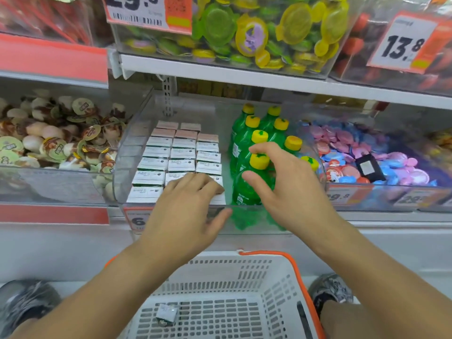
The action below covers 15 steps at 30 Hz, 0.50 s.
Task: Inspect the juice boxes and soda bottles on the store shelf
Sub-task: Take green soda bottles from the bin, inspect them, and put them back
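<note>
L hand [186, 206] lay flat w/ relaxed fingers on near juice boxes [182, 155]; R hand [288, 189] spread loose, released, around near-right soda bottle [252, 182].

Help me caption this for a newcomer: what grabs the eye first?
The green soda bottles with yellow caps stand out at centre, in the clear bin beside rows of white juice boxes. The right hand reaches around the front bottle, and the left hand rests on the nearest boxes. Below, a white basket holds one small box.
</note>
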Motion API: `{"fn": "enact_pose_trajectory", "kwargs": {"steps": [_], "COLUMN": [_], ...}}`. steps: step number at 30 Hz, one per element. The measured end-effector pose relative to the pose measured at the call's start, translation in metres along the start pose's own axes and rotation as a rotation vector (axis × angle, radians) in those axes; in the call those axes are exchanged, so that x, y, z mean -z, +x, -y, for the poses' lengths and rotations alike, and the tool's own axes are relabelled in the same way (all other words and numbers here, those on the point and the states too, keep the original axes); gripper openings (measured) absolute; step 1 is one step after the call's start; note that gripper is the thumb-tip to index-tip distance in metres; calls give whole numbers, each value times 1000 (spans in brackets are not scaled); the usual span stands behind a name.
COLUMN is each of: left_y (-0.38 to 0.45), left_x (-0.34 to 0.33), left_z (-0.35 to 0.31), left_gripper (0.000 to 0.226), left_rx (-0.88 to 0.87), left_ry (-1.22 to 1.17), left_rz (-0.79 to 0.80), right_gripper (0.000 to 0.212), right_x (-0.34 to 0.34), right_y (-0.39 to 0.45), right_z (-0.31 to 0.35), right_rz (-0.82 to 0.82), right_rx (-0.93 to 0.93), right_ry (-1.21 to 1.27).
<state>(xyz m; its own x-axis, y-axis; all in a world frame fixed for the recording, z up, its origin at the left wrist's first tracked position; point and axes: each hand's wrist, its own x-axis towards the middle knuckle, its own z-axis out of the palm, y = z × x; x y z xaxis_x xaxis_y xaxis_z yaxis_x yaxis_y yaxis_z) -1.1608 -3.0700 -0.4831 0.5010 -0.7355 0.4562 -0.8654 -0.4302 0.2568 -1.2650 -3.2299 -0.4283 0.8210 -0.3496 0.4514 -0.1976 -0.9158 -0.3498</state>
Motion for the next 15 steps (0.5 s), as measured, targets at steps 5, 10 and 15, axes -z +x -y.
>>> {"fn": "enact_pose_trajectory", "kwargs": {"steps": [5, 10, 15], "left_y": [-3, -14, -20], "left_x": [4, 13, 25], "left_z": [-11, -35, -49], "left_gripper": [30, 25, 61], "left_rx": [30, -38, -48], "left_ry": [-349, -587, -754], "left_rz": [-238, -399, -328], "right_gripper": [26, 30, 41], "right_x": [-1, 17, 30], "right_y": [1, -12, -25], "right_z": [-6, 1, 24], "right_rz": [-115, -300, -392], "right_rx": [35, 174, 315], "right_ry": [181, 344, 411]}}
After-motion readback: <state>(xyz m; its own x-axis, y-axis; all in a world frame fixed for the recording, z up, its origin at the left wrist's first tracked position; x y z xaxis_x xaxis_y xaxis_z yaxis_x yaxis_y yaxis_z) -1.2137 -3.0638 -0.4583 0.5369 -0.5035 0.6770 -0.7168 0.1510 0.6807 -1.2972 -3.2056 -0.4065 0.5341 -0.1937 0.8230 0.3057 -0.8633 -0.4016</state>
